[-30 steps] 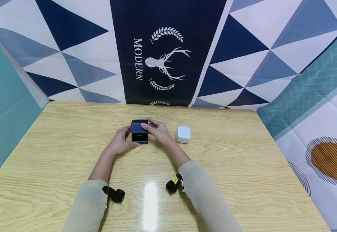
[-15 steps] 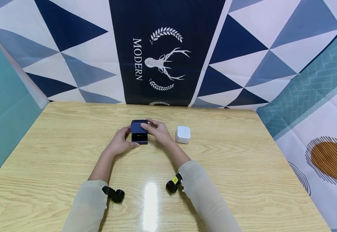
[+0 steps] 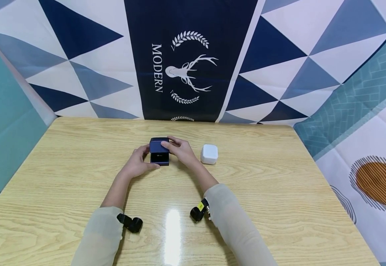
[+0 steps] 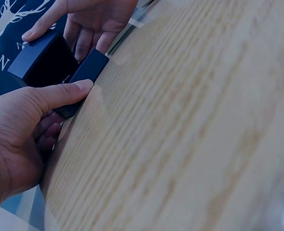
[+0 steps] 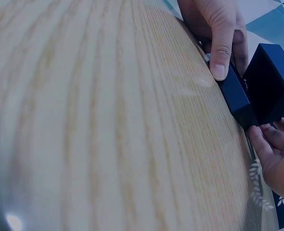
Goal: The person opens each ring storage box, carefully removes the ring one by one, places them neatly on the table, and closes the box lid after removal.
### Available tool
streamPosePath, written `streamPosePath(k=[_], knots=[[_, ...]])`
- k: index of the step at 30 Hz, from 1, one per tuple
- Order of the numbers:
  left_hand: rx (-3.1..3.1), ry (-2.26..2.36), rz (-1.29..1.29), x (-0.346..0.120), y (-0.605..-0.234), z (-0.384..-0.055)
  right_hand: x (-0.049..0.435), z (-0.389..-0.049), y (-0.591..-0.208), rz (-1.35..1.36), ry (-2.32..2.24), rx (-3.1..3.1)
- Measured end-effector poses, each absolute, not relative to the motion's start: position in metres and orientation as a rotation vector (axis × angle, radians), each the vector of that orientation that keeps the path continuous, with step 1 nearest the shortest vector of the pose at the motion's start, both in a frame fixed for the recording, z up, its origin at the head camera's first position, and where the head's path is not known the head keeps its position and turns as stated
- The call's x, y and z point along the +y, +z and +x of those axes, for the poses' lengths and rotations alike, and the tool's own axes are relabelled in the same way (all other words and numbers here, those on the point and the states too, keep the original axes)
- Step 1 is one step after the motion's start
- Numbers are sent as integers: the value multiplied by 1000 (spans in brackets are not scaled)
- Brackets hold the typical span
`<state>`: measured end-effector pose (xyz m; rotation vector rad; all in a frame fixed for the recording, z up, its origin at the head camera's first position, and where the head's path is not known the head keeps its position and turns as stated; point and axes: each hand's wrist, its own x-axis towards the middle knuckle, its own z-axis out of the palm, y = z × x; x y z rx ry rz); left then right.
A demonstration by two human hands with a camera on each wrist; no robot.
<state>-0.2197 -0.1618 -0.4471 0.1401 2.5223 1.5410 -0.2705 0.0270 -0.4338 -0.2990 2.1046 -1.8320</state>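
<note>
A dark blue ring box (image 3: 159, 146) stands on the table with its lid raised and its dark inside facing the person. Something small and bright shows inside; in the right wrist view it looks like a ring (image 5: 245, 83), too small to make out fully. My left hand (image 3: 138, 162) grips the base from the left, its thumb (image 4: 77, 91) along the front edge. From the right, my right hand (image 3: 181, 150) holds the box, thumb on the outside of the lid. In the right wrist view, several of its fingertips touch the base and lid (image 5: 277, 72) from the side.
A white rounded cube (image 3: 209, 154) stands on the wooden table (image 3: 262, 177) just right of the right hand. Black wrist cameras sit on both sleeves, over the table. A patterned cloth (image 3: 193, 59) hangs behind the table's far edge.
</note>
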Motion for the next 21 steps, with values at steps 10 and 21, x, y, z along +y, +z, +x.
streamPosePath(k=[10,21], knots=[[2529,1546,140,-162,-447,-220,27,-273,-432,-277,-1853,2037],[2528,1546,140,-162,-447,-221,26,-273,-433,-256,-1843,2066]])
